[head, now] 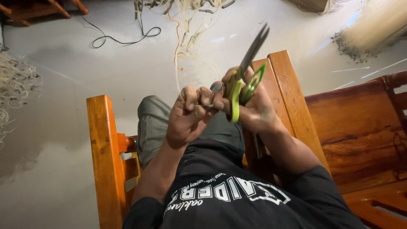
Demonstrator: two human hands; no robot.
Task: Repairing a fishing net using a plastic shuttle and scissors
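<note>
The scissors (245, 70) have green handles, and the right hand (254, 104) grips them tight. The left hand (188, 112) pinches something small beside them.

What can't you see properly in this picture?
- Head view: what the left hand pinches is too small and covered by its fingers.
- Head view: the scissors handles are partly hidden inside the right hand.
- Head view: the pale fibre pile is blurred and cut off by the top edge.
- Head view: the wooden chair legs are hidden.
</note>
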